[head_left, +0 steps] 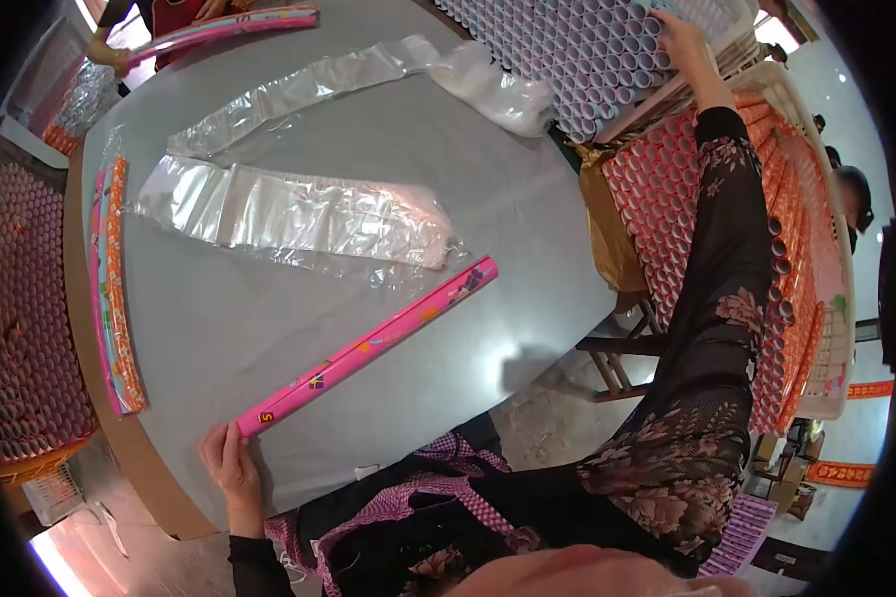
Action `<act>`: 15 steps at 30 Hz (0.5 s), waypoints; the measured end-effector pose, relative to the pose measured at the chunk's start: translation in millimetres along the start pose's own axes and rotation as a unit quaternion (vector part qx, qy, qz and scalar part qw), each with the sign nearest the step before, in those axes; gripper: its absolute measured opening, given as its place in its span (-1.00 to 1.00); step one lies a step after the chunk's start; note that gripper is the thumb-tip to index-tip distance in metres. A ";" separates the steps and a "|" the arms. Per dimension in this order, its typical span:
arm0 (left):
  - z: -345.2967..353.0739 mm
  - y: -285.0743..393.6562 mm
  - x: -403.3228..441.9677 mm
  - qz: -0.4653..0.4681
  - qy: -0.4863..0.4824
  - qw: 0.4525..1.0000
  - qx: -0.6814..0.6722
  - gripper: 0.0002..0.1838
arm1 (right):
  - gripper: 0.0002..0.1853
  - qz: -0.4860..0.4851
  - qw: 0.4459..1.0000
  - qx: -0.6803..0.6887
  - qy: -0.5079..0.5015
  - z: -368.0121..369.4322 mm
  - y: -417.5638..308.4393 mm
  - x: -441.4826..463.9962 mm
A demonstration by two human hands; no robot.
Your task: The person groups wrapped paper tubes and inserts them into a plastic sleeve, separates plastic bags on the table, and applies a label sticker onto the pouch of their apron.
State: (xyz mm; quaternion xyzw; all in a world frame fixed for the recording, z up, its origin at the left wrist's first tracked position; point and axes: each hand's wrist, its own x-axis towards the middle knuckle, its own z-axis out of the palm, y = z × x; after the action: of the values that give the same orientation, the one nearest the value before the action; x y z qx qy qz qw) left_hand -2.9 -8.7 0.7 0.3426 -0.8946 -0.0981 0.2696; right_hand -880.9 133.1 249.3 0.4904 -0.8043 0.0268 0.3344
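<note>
Near the table's front edge lies a pink printed roll (368, 348), slanting up to the right. My left hand (231, 466) is at its lower left end, fingers closed on it. My right hand (683, 45) reaches out at the upper right to a stack of light blue rolls (577, 60), its fingers at the open ends; whether it grips one is unclear. Clear plastic sleeves (299, 214) lie flat across the middle of the table, and a second strip of them (309, 95) curves behind.
Several wrapped rolls (117, 289) lie along the grey table's (209, 328) left edge. Red-orange rolls (657, 179) fill a crate at right. Purple-ended rolls (30, 298) are stacked at far left. Across the table, another person's hand (119, 60) is by a pink roll (224, 32).
</note>
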 end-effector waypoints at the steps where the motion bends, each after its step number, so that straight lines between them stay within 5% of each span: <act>1: 0.2 2.1 -1.8 0.002 -0.002 1.000 0.002 -0.72 | -0.49 0.024 0.998 0.020 -0.053 3.4 7.7 2.3; 4: 1.1 3.9 -2.4 0.001 0.005 1.000 -0.002 -0.73 | -0.52 0.037 0.985 0.151 -0.081 7.7 16.9 6.6; 8: -0.9 5.5 -1.3 0.006 0.008 1.000 -0.001 -0.73 | -0.54 -0.009 0.990 0.133 -0.040 1.3 5.5 -0.6; 10: -1.4 8.2 -0.2 0.004 0.007 1.000 0.011 -0.74 | -0.55 -0.137 0.989 0.037 0.046 -14.9 -10.8 -6.3; 15: -0.3 9.3 0.6 0.005 0.018 1.000 -0.001 -0.74 | -0.61 -0.119 0.992 0.037 -0.032 -56.6 -55.3 -8.3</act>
State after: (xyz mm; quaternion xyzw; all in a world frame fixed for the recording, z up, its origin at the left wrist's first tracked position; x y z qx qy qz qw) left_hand -8.3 -2.2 4.6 0.3395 -0.8911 -0.0914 0.2870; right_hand -804.9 131.9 272.7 0.5954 -0.7489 0.0003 0.2910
